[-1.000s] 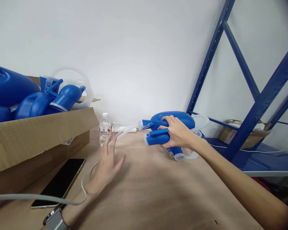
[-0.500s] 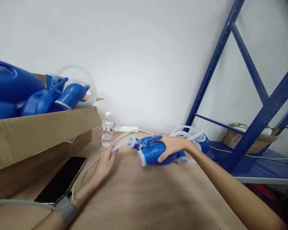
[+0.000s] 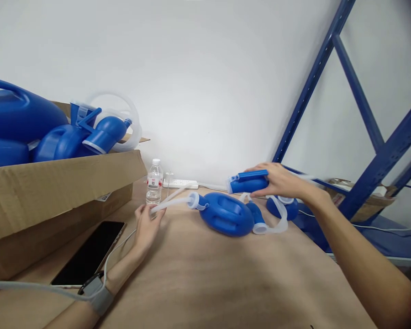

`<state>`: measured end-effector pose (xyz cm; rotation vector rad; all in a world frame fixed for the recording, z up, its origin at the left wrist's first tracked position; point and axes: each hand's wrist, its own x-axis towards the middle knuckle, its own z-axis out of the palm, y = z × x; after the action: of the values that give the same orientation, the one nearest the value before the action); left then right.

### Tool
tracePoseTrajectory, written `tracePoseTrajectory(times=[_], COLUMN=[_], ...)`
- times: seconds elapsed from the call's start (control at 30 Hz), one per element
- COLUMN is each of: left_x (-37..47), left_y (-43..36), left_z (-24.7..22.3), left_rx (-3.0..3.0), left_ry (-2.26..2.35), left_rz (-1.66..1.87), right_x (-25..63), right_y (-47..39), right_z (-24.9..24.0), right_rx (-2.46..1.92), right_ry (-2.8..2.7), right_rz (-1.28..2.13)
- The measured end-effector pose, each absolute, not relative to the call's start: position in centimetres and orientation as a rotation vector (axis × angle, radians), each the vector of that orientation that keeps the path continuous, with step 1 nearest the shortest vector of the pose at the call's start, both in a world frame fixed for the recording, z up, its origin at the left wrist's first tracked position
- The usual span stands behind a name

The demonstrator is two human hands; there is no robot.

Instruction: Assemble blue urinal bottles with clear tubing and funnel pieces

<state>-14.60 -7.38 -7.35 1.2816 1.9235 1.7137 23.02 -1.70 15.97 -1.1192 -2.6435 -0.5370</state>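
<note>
My left hand (image 3: 146, 228), with a grey watch band at the wrist, pinches a translucent tube (image 3: 171, 204). That tube leads toward the clear cap (image 3: 193, 200) on the neck of a blue handled bottle (image 3: 228, 214) lying on its side. My right hand (image 3: 282, 182) is raised above and to the right of this bottle, closed around a blue plastic spout (image 3: 248, 184) with a pale rim and a flat arm along its top. Below the hand, another blue spout (image 3: 255, 214) with a clear rim lies against the bottle. A further blue bottle (image 3: 283, 207) and clear tubing sit behind it.
At left, a cardboard box (image 3: 65, 183) holds several blue bottles and a coiled tube. A phone (image 3: 89, 253) with a cable lies before it. A water bottle (image 3: 154, 183) and power strip (image 3: 181, 184) stand near the wall. A blue metal rack (image 3: 359, 91) rises at right.
My right hand has lifted the blue spout off the lying bottle, up and to the right, uncovering the bottle's handle side. My left hand still holds the tube in nearly the same place.
</note>
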Motion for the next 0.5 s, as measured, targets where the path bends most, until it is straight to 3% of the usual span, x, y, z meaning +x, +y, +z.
tracePoseTrajectory(times=[0.13, 0.23, 0.5], left_x=[-14.5, -14.3, -13.8], left_y=[-7.3, -7.3, -8.0], left_z=[-7.4, -7.5, -7.0], left_rx=[1.101, 1.065, 1.443], left_ry=[1.649, 1.502, 1.715], left_rz=[1.648, 1.65, 1.639], right_x=[24.0, 22.3, 10.8], right_y=[-0.9, -0.7, -0.5], right_z=[17.7, 17.8, 11.8], right_rx=[-1.018, -0.893, -0.618], right_ry=[-2.477, -2.427, -2.164], right_rz=[-0.852, -0.871, -0.126])
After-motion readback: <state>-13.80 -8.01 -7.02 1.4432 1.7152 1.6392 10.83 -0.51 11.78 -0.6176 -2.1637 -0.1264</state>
